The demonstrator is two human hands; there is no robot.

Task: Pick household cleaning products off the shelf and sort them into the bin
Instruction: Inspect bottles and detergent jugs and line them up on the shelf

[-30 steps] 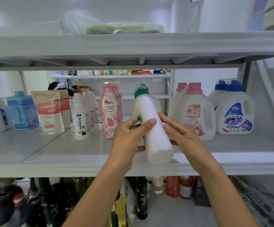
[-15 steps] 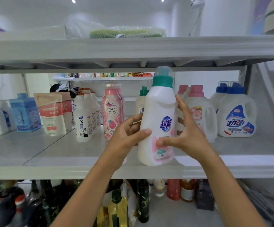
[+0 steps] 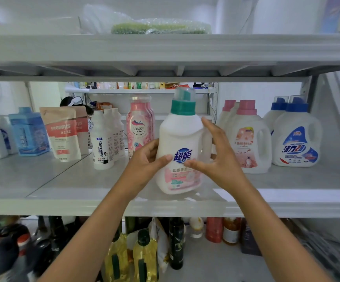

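Note:
A white detergent bottle (image 3: pixel 182 139) with a teal cap and a blue-and-pink label stands upright near the front edge of the grey middle shelf (image 3: pixel 83 186). My left hand (image 3: pixel 144 161) grips its left side, thumb across the label. My right hand (image 3: pixel 217 157) holds its right side, thumb on the label and fingers spread up along the handle side. No bin shows in this view.
Left of the bottle stand a pink UYAJOY bottle (image 3: pixel 139 127), white Oil enemy bottles (image 3: pixel 102 141), seaways pouches (image 3: pixel 62 133) and a blue box (image 3: pixel 29 131). Pink-capped jugs (image 3: pixel 248 139) and blue-capped jugs (image 3: pixel 296 139) stand right. Oil and sauce bottles fill the lower shelf (image 3: pixel 205 261).
The bottle went from tilted with its base towards me to upright with its label facing me, and now stands on the shelf. Both hands stayed on it.

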